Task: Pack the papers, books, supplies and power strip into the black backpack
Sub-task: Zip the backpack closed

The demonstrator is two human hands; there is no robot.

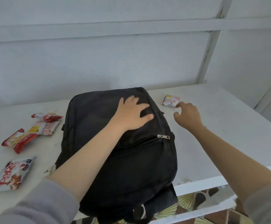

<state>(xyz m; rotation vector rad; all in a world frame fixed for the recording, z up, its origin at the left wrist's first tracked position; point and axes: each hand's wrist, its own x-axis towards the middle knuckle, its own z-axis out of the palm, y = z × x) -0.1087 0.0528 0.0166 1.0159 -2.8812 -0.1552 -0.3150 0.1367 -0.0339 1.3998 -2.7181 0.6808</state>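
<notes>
While your left hand [134,113] lies flat on the black backpack [139,167], its fingers are spread and straight, pressing the soft fabric and gripping nothing. The pack lies on its back in the middle of the white table [220,126], a rounded oblong of matte woven cloth. Its near end hangs over the table's near edge. A zip seam runs across its front, with a small silver metal zip pull [163,136] at the right end.

Your right hand [188,113] hovers above the table just right of the pack, its fingers loosely curled and holding nothing. Its forefinger comes very close to a small crinkled snack packet [170,101] in pale pink and white. You cannot tell from here whether the fingertip touches it.

To the left of the pack lie 4 more glossy foil packets:
- a puffy red and white packet [46,116], farthest from you
- a flat pink packet [44,127], just near of the red and white one
- a plump red packet [19,140], touching the pink one's left end
- a grey packet [13,173] with red lettering, apart from the others and nearest you

The tabletop is painted and scuffed, with chipped flakes along its near edge. Soft grey sleeves [39,202] cover both your forearms up to the elbow. Behind the table stands a white panelled wall [131,54] with raised rails. Under the table's near edge you see a patterned floor [188,202] with yellow fan shapes.
</notes>
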